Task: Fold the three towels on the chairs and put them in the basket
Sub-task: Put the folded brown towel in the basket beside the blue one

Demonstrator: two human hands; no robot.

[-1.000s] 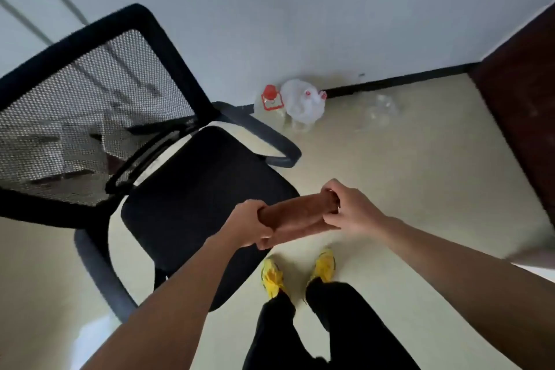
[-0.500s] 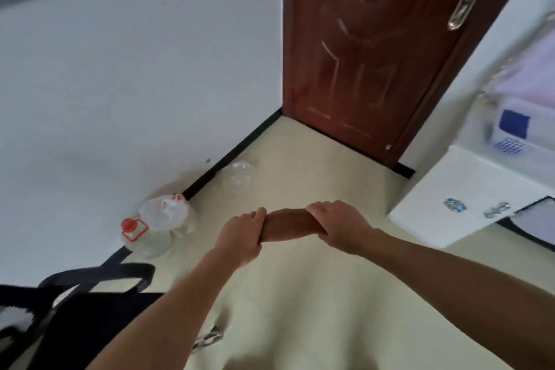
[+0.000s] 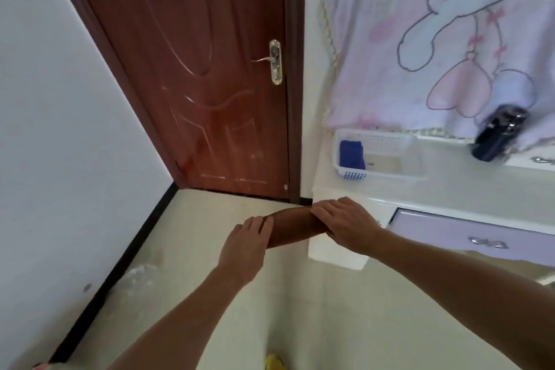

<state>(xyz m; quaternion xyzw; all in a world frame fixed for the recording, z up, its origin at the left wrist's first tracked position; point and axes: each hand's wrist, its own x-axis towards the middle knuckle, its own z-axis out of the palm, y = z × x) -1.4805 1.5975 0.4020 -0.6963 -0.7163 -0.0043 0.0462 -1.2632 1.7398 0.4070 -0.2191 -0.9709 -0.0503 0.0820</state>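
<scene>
A: Grip status?

B: Left hand [image 3: 244, 245] has its fingers curled over the near end of the brown towel [image 3: 292, 227]. Right hand [image 3: 345, 225] is wrapped over the far end. Thumbs are hidden, but both hands are closed on it, nothing slack. The towel is a tight bundle held in the air between them, in front of the counter [image 3: 450, 186] edge and short of the basket [image 3: 390, 174].

A: Risks?

B: Prob 3. If 1 hand lets go early, the bundle could sag and the fold open up. The basket looks like light plastic w/ nothing bracing it, so pushing the towel in could shove it along the counter. And the blue towel [image 3: 351, 153] sits at the basket's left end, so dropping on top of it could knock it over. Free room is to the right.

A: Counts?

B: 2 hands, 1 brown towel in them, 1 blue towel in the basket, 1 basket. So 2 towels in view. No 3rd towel or chairs visible. Also 1 black object [image 3: 498, 137] on the counter, well apart from the basket.
</scene>
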